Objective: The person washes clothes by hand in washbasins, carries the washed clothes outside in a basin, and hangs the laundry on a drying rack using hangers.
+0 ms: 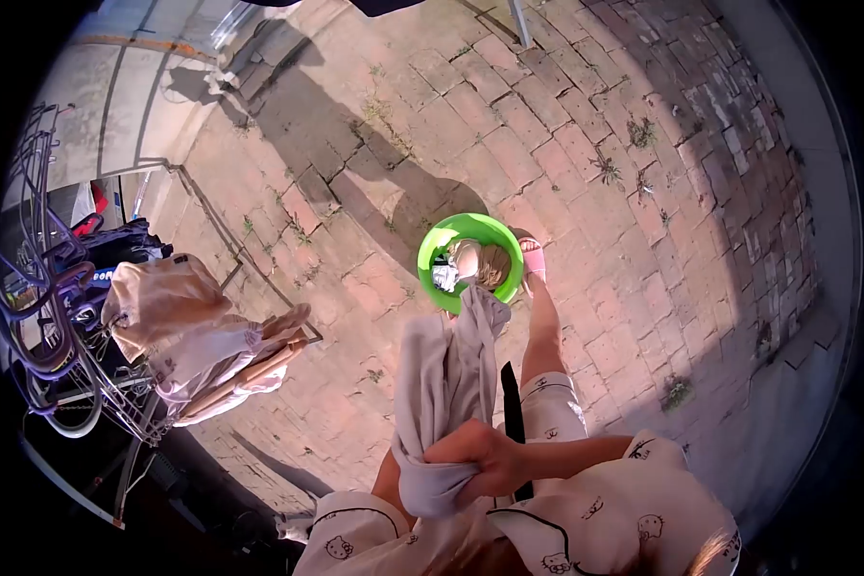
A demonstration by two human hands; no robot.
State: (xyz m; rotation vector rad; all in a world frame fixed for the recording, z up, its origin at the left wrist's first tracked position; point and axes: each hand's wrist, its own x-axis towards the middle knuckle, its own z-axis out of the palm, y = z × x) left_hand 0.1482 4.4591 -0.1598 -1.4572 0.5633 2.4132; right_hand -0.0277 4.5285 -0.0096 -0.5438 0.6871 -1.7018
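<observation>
A long, light grey garment [430,384] is bunched in my right hand [480,459], whose fingers are wrapped round its upper end. Its lower parts hang in folds, and one end reaches the rim of a bright green basin [432,235]. Inside the basin lie a white-and-dark patterned cloth [444,276] and a brown bundle [494,266]. On the left, a bare strip of arm [390,488] shows beside a printed sleeve. My left hand itself is hidden behind the grey garment, so its fingers do not show.
At the left, a rack carries purple hangers [43,288], metal hangers and a peach garment [163,298] with other pale clothes. A foot in a pink sandal [535,259] stands beside the basin. Uneven brick paving [586,230] has weeds in its joints. Shadows cross it.
</observation>
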